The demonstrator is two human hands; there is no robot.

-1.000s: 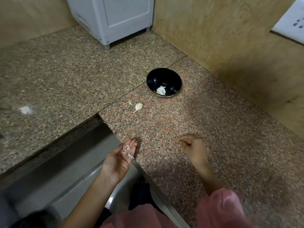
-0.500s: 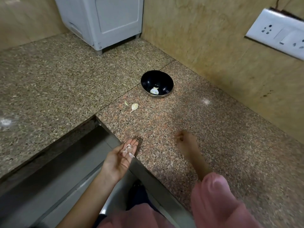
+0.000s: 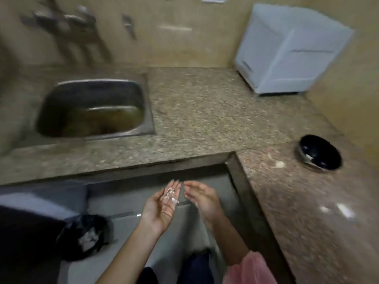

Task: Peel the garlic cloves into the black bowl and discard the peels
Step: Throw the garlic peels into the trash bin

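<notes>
Dim, warm indoor light; heavy motion blur smears the far taps (image 3: 67,27); glare spots on the right countertop (image 3: 338,210).

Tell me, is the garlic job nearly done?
Partly. One pale piece already lies in the black bowl. The left hand carries peels on its flat palm, with the right hand beside it, open. Left to do: drop them, perhaps in the black bag, and peel the pale bit on the counter.

black bowl (image 3: 320,153), speckled granite counter (image 3: 205,111); seemingly whitish peels (image 3: 171,194)
</notes>
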